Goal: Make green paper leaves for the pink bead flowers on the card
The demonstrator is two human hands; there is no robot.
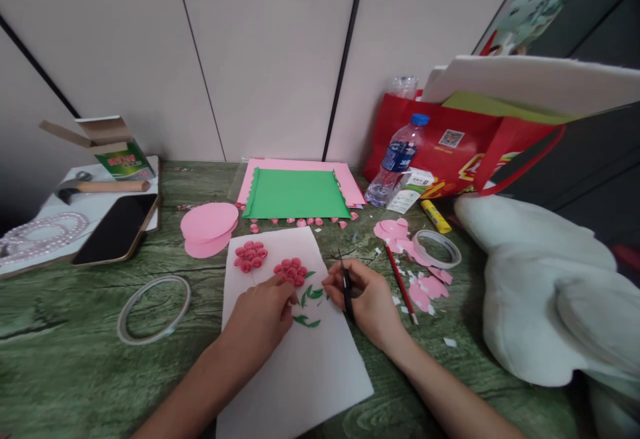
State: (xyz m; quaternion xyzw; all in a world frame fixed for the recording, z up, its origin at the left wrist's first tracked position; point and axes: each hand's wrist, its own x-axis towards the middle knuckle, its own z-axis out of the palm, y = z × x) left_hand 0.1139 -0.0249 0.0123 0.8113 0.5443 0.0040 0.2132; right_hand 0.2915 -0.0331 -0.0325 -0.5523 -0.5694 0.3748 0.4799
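A white sheet (pixel 305 379) lies on the green table, bearing two clusters of pink rolled paper flowers, one at the upper left (pixel 251 256) and one near its middle (pixel 291 271). Several green paper leaves (pixel 306 299) lie beside and below the second cluster. My left hand (pixel 267 309) rests over the sheet with its fingers pressed together at the lower edge of that second cluster; what they pinch, if anything, is hidden. Black scissors (pixel 347 289) are in my right hand (pixel 367 296), blades pointing up and away, at the sheet's right edge.
Green paper (pixel 300 194), pink paper circles (pixel 209 226) and tape rolls (pixel 154 309) (pixel 437 248) surround the sheet. A red pencil (pixel 401 284) and pink scraps lie right. Farther out are a phone (pixel 117 229), hammer (pixel 107 186), bottle (pixel 399 159), red bag (pixel 450 139) and white plush (pixel 525 292).
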